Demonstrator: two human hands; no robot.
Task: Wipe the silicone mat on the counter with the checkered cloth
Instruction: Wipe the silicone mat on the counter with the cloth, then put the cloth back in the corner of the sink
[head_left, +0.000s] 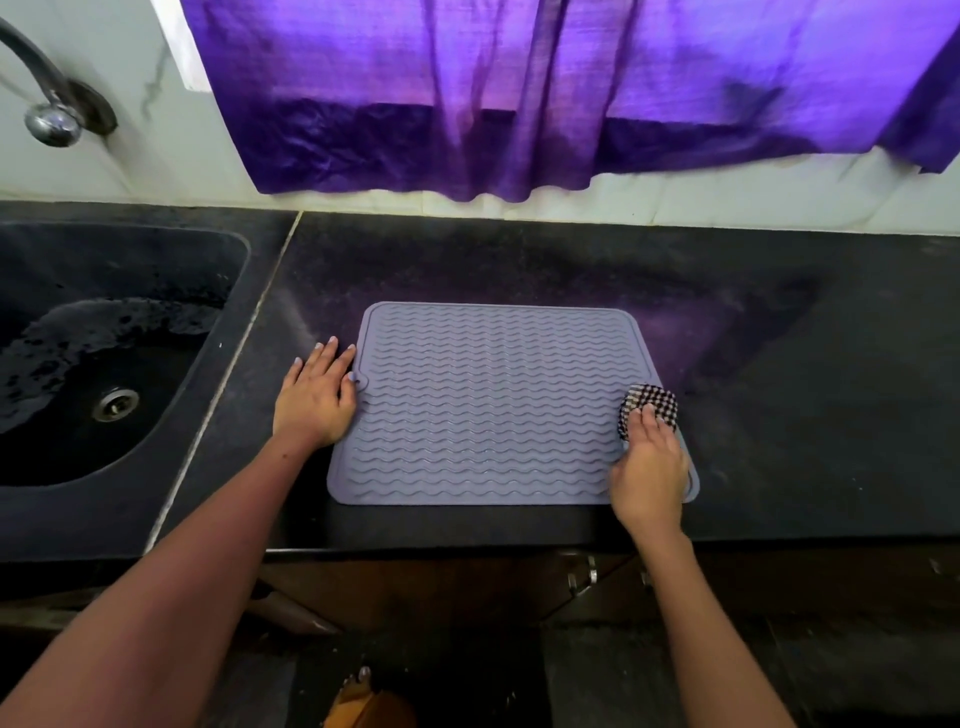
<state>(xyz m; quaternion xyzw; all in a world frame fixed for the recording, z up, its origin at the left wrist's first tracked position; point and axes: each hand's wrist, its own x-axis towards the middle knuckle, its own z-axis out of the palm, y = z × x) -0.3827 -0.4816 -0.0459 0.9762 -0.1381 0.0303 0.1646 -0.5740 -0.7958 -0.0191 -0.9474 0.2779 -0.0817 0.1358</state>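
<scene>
**One mat, one cloth, two hands on a dark counter**

A dark stone counter (779, 415) runs below a white wall and one purple curtain (519, 93). One black sink (104, 364) is set into its left end, with one tap (47, 104) above. One grey silicone mat (493, 405) with wavy ridges lies near the counter's front edge. The left hand (317, 400) lies flat with straight fingers at the mat's left edge. The right hand (649, 473) presses one bunched checkered cloth (652, 402) onto the mat's right edge.
</scene>
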